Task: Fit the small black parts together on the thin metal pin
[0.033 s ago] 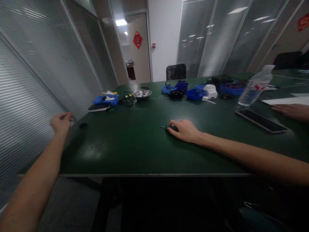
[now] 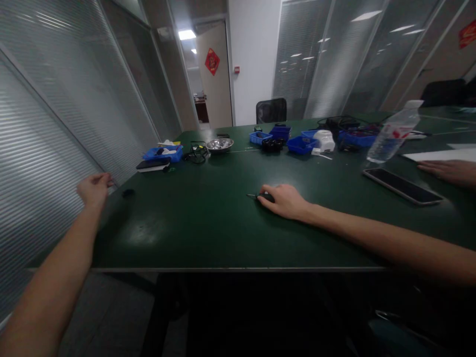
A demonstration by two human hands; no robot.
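Note:
My right hand rests on the green table, its fingers wrapped round a screwdriver. The screwdriver has a dark handle, partly hidden by the fingers, and its thin metal shaft points left, close to the tabletop. My left hand is raised at the table's left edge, with fingertips pinched together. Whatever is between them, if anything, is too small to make out. A small dark round object lies on the table just right of that hand.
Toward the back stand a blue tray, a steel bowl, black cables and several blue bins. On the right are a plastic bottle, a phone and another person's hand on white paper.

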